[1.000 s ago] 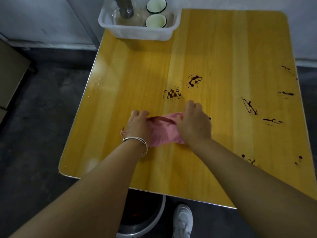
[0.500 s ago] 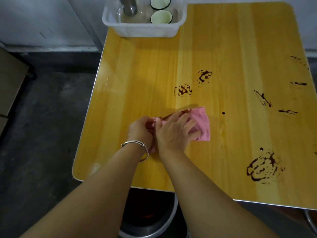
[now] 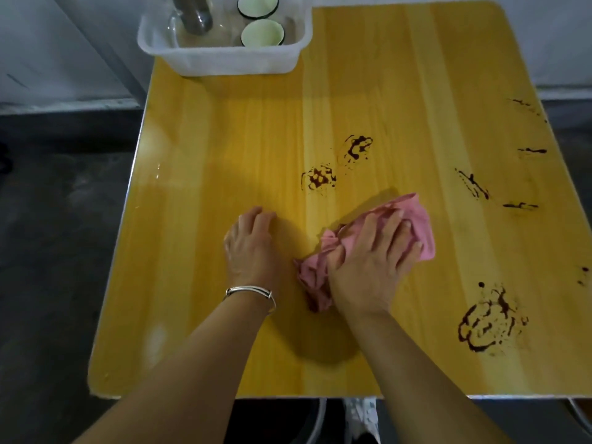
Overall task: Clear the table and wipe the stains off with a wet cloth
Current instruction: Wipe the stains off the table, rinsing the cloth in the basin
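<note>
A yellow wood-grain table (image 3: 224,139) fills the frame. A white plastic tub (image 3: 224,60) at its upper left corner holds two green cups (image 3: 262,33). The right hand (image 3: 368,264) presses the crumpled pink cloth (image 3: 419,225) flat on the table right of centre, fingers spread. The left hand (image 3: 251,248) rests just beside it, fingers loosely bent, holding nothing. Dark red stains (image 3: 490,322) mark the centre and the right side. A silver bracelet (image 3: 250,291) circles the left wrist.
</note>
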Demonstrator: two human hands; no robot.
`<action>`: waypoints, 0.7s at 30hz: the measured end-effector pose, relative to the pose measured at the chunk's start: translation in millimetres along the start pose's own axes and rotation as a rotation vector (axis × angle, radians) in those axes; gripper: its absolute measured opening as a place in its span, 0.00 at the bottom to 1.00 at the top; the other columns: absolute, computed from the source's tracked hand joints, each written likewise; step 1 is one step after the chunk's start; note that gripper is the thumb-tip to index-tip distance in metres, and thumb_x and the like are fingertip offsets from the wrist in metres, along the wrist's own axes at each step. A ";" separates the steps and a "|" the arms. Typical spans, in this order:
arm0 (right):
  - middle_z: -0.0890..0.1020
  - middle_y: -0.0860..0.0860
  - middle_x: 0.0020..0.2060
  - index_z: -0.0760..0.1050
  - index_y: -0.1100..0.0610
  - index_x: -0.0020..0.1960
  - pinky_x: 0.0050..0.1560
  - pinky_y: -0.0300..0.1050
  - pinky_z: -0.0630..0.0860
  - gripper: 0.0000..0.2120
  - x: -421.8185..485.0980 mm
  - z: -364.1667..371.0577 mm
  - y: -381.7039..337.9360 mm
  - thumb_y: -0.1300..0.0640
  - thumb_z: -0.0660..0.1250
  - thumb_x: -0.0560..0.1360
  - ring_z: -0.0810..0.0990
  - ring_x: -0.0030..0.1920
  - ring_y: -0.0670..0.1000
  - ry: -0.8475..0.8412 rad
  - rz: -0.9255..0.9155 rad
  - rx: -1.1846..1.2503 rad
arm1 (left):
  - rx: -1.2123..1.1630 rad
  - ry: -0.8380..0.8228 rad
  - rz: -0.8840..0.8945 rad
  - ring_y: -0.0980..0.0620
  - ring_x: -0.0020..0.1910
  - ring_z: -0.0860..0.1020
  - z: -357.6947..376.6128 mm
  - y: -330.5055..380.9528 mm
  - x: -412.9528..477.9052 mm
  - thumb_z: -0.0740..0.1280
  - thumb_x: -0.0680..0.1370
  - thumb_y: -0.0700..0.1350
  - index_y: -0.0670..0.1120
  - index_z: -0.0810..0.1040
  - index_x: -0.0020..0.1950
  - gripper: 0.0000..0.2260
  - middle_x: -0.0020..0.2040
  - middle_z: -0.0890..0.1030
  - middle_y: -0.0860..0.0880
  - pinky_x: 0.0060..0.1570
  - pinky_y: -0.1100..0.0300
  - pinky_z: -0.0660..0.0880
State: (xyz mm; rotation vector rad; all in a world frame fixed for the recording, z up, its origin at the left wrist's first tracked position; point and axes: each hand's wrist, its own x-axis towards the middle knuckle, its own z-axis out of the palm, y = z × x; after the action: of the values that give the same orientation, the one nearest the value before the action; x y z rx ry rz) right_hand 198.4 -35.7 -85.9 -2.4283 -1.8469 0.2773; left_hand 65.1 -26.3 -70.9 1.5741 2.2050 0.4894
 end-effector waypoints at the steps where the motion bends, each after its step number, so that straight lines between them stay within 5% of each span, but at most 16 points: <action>1: 0.52 0.66 0.74 0.53 0.63 0.75 0.72 0.60 0.37 0.37 11.9 -1.7 4.2 0.42 0.44 0.72 0.50 0.74 0.66 -0.012 -0.010 0.006 | 0.008 0.034 0.005 0.45 0.69 0.63 5.2 2.0 6.6 0.57 0.76 0.34 0.46 0.71 0.65 0.18 0.69 0.67 0.47 0.69 0.53 0.54; 5: 0.39 0.60 0.75 0.37 0.60 0.76 0.71 0.51 0.30 0.41 77.9 -12.3 17.8 0.37 0.46 0.74 0.36 0.75 0.57 -0.094 -0.116 0.084 | 0.024 0.154 -0.020 0.47 0.73 0.58 28.5 18.9 43.0 0.56 0.78 0.36 0.46 0.69 0.67 0.18 0.72 0.64 0.48 0.73 0.53 0.44; 8: 0.42 0.59 0.76 0.39 0.62 0.76 0.72 0.50 0.34 0.39 122.6 -14.1 7.6 0.40 0.51 0.78 0.40 0.76 0.56 -0.094 -0.154 0.141 | 0.034 0.207 -0.028 0.48 0.74 0.55 37.1 22.8 63.5 0.55 0.79 0.37 0.46 0.68 0.69 0.18 0.73 0.63 0.48 0.73 0.53 0.41; 14: 0.60 0.62 0.74 0.57 0.66 0.74 0.75 0.54 0.45 0.29 84.3 0.1 32.8 0.54 0.46 0.75 0.54 0.75 0.59 0.050 -0.358 0.123 | 0.052 0.248 0.001 0.46 0.74 0.57 45.9 19.3 69.7 0.55 0.80 0.38 0.44 0.68 0.68 0.17 0.72 0.66 0.46 0.73 0.51 0.43; 18: 0.49 0.59 0.76 0.47 0.63 0.76 0.74 0.48 0.33 0.30 105.9 -6.8 28.8 0.55 0.50 0.77 0.43 0.76 0.56 0.016 -0.253 0.142 | 0.036 0.261 0.022 0.45 0.73 0.59 47.9 18.2 70.3 0.55 0.80 0.38 0.43 0.69 0.67 0.16 0.71 0.67 0.45 0.74 0.48 0.46; 21: 0.44 0.57 0.77 0.43 0.60 0.77 0.74 0.52 0.35 0.32 164.4 -15.7 -5.5 0.50 0.52 0.79 0.40 0.76 0.56 -0.067 -0.163 0.176 | 0.013 0.276 0.040 0.43 0.73 0.61 48.4 16.8 71.5 0.56 0.79 0.37 0.42 0.70 0.66 0.16 0.70 0.69 0.43 0.73 0.46 0.48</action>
State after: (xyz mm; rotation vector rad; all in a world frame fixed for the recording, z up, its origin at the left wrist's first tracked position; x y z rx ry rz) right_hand 238.6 124.6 -85.4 -2.1652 -1.9423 0.4915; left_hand 81.8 49.5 -112.2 1.6441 2.3829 0.7458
